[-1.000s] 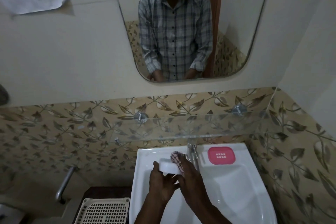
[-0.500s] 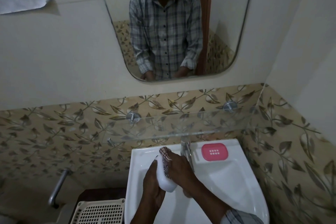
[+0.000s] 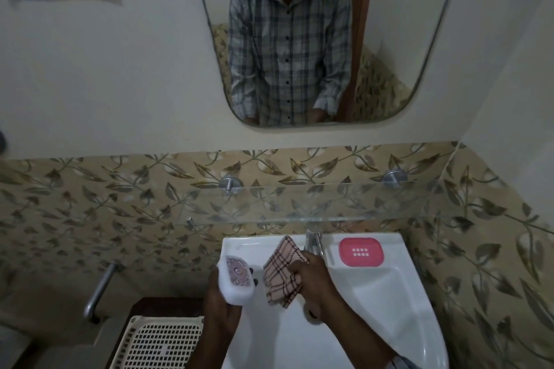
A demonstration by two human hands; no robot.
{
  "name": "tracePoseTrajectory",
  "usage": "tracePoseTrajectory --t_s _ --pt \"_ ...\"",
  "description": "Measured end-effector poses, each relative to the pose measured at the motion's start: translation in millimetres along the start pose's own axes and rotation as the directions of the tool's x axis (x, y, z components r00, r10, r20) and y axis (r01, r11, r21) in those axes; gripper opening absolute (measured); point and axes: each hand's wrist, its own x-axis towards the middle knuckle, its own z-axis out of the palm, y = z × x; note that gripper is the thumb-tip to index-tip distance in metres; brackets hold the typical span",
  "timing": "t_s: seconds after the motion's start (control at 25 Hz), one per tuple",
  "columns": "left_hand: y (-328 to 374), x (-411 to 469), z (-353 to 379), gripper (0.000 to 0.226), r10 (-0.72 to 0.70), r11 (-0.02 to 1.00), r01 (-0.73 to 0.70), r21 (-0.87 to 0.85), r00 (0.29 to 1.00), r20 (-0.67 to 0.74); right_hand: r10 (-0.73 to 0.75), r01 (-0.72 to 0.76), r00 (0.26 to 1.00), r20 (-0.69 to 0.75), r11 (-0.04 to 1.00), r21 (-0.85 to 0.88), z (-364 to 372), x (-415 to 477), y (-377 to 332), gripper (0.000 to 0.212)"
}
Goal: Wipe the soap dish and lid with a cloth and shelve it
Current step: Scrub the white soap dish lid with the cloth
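Observation:
My left hand (image 3: 220, 302) holds a white soap dish lid (image 3: 236, 278) with a patterned pink top, tilted up over the left part of the sink. My right hand (image 3: 314, 275) grips a folded checked cloth (image 3: 283, 271) just to the right of the lid, a small gap between them. The pink soap dish base (image 3: 361, 252) with drain holes lies on the sink's back ledge at the right. A glass shelf (image 3: 299, 207) runs along the wall above the sink.
The white sink (image 3: 389, 293) has a metal tap (image 3: 313, 241) at the back middle. A cream perforated basket (image 3: 156, 344) stands at the lower left beside a metal pipe (image 3: 100, 290). A mirror (image 3: 299, 39) hangs above and reflects the person.
The cloth was pressed against the lid before; now my hands have come apart, with the lid turned patterned side up at the left and the cloth drawn off to the right.

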Motion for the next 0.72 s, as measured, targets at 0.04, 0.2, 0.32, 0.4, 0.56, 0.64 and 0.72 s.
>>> tracePoseTrajectory --t_s 0.04,0.2,0.32,0.4,0.56,0.64,0.72 --pt "2 -3 0 0.046 0.017 1.0 -0.017 0.01 1.0 -0.004 0.021 -0.021 0.999 -0.028 1.0 -0.007 -1 9 3 0.021" --pt "13 0 -10 0.05 0.006 0.999 -0.004 -0.049 0.999 0.038 -0.185 0.164 0.983 0.014 0.832 -0.531 17 53 11 0.015" --pt "9 -3 -17 0.055 -0.022 0.992 0.026 -0.123 0.999 0.037 -0.435 0.478 0.851 0.295 0.406 -0.779 38 84 7 0.03" --pt "10 -4 -29 0.059 -0.025 0.991 0.033 -0.132 0.998 0.061 -0.588 0.589 0.631 0.506 -0.062 -0.806 39 105 21 0.041" --pt "13 -4 -33 0.062 -0.057 0.988 0.055 -0.148 0.998 -0.014 -0.14 0.47 0.833 0.534 -0.328 -0.819 21 116 64 0.061" --pt "13 -1 -25 0.065 -0.08 0.987 0.075 -0.141 0.996 -0.031 -0.058 0.423 0.89 0.453 -0.268 -0.866 22 121 69 0.078" --pt "10 -2 -12 0.061 -0.034 0.996 0.034 -0.084 0.999 0.005 -0.048 0.445 0.891 0.451 -0.1 -0.89 33 113 50 0.066"
